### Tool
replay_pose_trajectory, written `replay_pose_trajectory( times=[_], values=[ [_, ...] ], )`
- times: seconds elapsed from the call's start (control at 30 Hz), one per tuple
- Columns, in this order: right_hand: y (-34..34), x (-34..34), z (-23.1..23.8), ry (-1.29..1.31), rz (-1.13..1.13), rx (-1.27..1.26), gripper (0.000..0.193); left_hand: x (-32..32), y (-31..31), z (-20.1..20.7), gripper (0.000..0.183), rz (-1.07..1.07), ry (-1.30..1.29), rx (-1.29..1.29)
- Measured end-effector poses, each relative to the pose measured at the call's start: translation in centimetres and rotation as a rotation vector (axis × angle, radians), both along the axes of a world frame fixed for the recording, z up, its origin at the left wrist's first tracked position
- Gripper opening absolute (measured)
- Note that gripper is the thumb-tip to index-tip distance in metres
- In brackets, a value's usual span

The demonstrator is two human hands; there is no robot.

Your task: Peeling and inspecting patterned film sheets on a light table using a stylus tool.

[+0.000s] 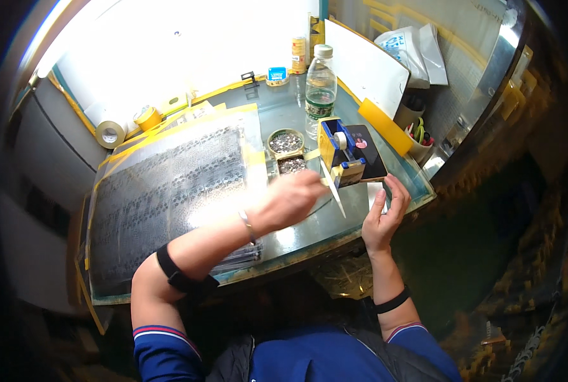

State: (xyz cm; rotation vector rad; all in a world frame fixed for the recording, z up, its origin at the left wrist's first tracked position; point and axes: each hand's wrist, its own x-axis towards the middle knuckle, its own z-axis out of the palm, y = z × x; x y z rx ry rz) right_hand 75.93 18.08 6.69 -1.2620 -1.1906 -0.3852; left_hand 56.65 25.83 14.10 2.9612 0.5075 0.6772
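At the frame's bottom edge, blue sleeves w/ red-white trim & a dark vest are seen; black bands are worn on both arms, a bracelet on the L wrist. Just R of ctr, the R hand is held up by the front edge of the counter, thumb & fingers spread apart; a small white piece is partly hidden behind the thumb, contact can't be told. Nr ctr, the L hand is blurred, fingers bent; whether they're clamped on anything can't be told. A thin pale pointed strip is seen just beside them, slanted, tip down twd the R hand.

Beyond, R of ctr, a blue-&-yellow tape dispenser is set on the counter, w/ a dark flat panel beside it. Nr ctr, bits are held in a square tin & a round tin. On the L, dark patterned sheets are bordered w/ yellow tape. Farther up, a part-filled bottle is stood upright; a pen cup is placed at R. At upper L, tape rolls are lined up; at top ctr, a blue-topped box & a yellow can are seen. At upper R, a white board is leaned, w/ white bags behind.
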Motion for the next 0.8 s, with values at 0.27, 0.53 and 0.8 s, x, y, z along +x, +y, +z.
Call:
replay_pose_trajectory(
  times=[0.27,0.53,0.8],
  values=[
    [-0.4,0.0,0.0,-0.073,0.002,0.017,0.027,3.2,-2.3,-2.0,0.015,-0.232,0.267,0.540],
    [-4.2,-6.8,2.0,-0.287,0.610,-0.250,0.033,-5.1,-11.1,1.8,0.034,-0.346,-0.028,0.512],
    [-1.1,-10.0,2.6,0.280,0.872,-0.455,0.023,-15.1,-11.6,-2.1,0.076,0.643,-0.024,-0.087]
  ],
)
